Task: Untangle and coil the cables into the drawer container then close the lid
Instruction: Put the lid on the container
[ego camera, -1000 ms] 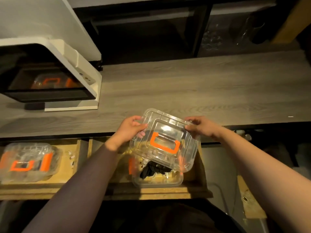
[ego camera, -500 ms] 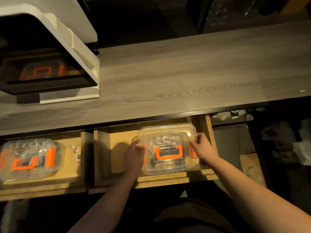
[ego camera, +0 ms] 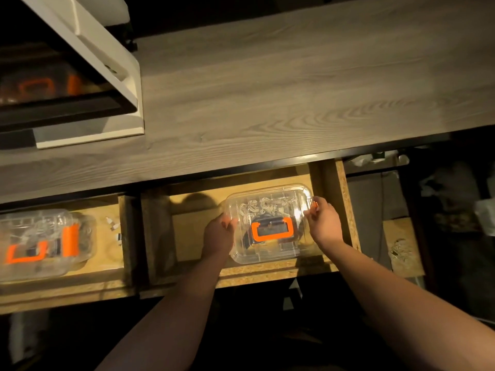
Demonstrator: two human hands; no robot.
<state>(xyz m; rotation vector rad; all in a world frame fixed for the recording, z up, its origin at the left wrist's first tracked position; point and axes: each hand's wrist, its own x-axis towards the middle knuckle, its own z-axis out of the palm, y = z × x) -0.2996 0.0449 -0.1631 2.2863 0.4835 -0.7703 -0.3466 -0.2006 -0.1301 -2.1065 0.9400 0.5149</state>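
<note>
A clear plastic container (ego camera: 269, 250) with its clear lid on top and an orange handle (ego camera: 272, 229) sits in the open right-hand drawer (ego camera: 340, 210). White and dark coiled cables (ego camera: 263, 207) show through the lid. My left hand (ego camera: 218, 235) grips the container's left side, fingers curled at the lid's edge. On the right side my right hand (ego camera: 322, 222) pinches the orange latch (ego camera: 315, 205).
A second clear container (ego camera: 40, 242) with orange handle and latch lies in the left drawer (ego camera: 112, 266), with small white bits beside it. The grey wooden desk top (ego camera: 267, 97) runs above the drawers. A white machine (ego camera: 88, 62) stands at the back left.
The lid, held tilted above the container a second ago, now lies flat on it. My hands slid to the container's sides, and the right one went to the orange latch.
</note>
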